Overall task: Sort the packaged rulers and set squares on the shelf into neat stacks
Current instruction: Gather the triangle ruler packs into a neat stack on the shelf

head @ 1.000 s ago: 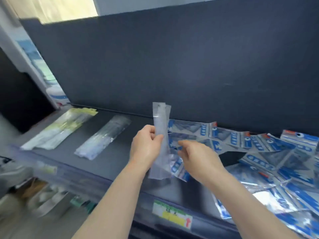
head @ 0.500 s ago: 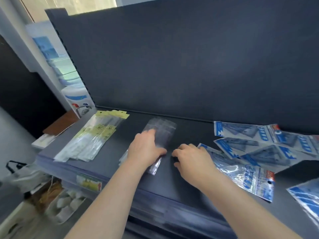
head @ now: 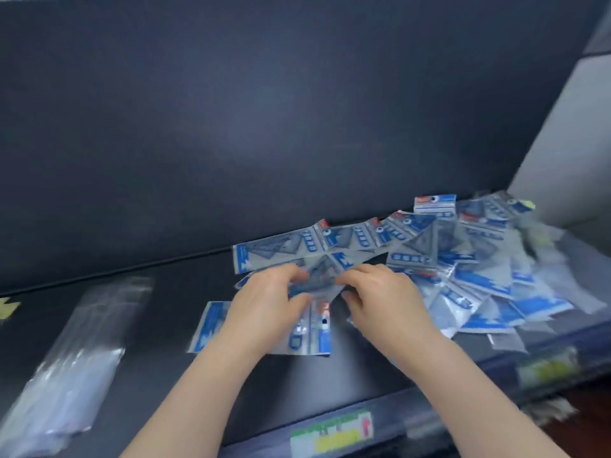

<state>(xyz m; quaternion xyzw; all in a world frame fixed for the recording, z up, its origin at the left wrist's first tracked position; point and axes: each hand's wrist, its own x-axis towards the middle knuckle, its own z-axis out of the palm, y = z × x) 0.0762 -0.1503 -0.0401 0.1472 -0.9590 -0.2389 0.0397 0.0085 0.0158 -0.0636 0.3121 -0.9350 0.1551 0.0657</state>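
- A set-square packet [head: 319,281] sits at the centre of the frame, just above the shelf [head: 158,328], and both hands hold it.
- The left hand [head: 264,304] has its fingers curled over the packet's left edge. The right hand [head: 380,300] pinches the right edge with bent fingers and thumb.
- The packet is a clear sleeve with a grey triangle inside and blue print. The lettering is too blurred to read.
- Directly below it a flat packet [head: 315,338] lies on the shelf, partly under the left hand, with a blue band and a red patch.
- A loose pile of packets [head: 463,259] with the same blue print spreads overlapping across the right of the frame.
- At lower left, well apart, lie clear ruler packets [head: 69,358], with a yellow tab [head: 8,307] at the left edge of the frame.
- A green-and-yellow price tag [head: 330,434] is fixed to the shelf's front lip. Its print is unreadable.
- A dark back panel [head: 264,127] fills the upper frame.
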